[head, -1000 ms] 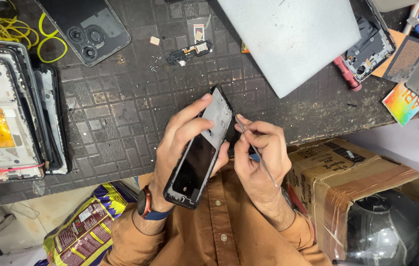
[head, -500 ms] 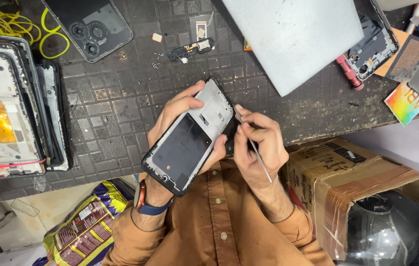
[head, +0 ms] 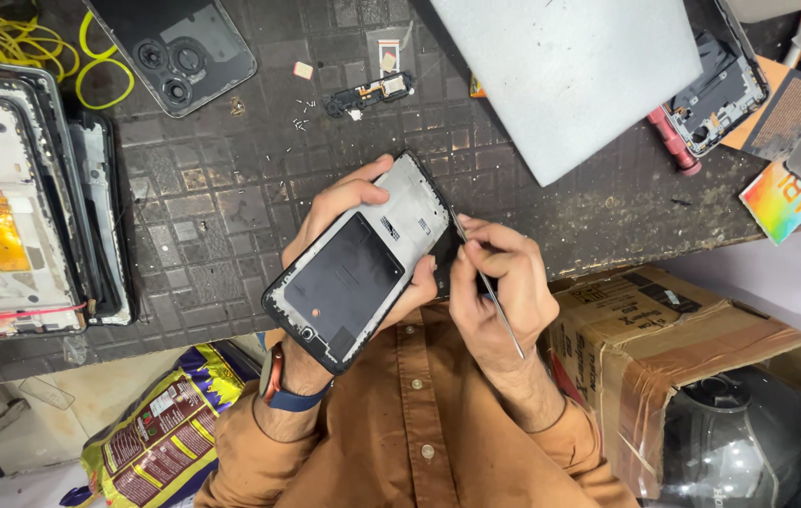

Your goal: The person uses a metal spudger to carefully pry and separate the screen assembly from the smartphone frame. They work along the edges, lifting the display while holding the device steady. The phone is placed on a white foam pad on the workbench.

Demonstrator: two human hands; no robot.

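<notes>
Above the near edge of the counter [head: 231, 235], a phone frame [head: 363, 263] is held tilted, its inner side facing up. It is a dark-rimmed, light grey chassis with a large black rectangular panel over its lower part, a small round opening near its bottom end and small cut-outs in the grey upper section. The left hand [head: 344, 212] grasps it from behind, fingers wrapped over the far long edge and thumb on the near one; a watch with a blue strap [head: 280, 388] sits on that wrist. The right hand [head: 495, 282] is pinched shut on a thin metal tool [head: 495, 296], whose tip meets the right edge of the frame near its upper end.

Beside the right forearm stands a cardboard box [head: 664, 339], taped along its seams and open at one side, with a dark rounded object [head: 749, 442] inside; its kind cannot be told. On the counter's left lies a stack of phone frames [head: 24, 207], the top one pale with an orange strip. A black back cover [head: 175, 52] with camera rings lies at the top, yellow cable [head: 15, 42] next to it. A small circuit part [head: 368, 94] and loose screws [head: 299, 122] lie further back, well apart from the hands. A grey foam sheet [head: 579, 75] covers the upper right, with another opened phone [head: 716, 94] beyond it.
</notes>
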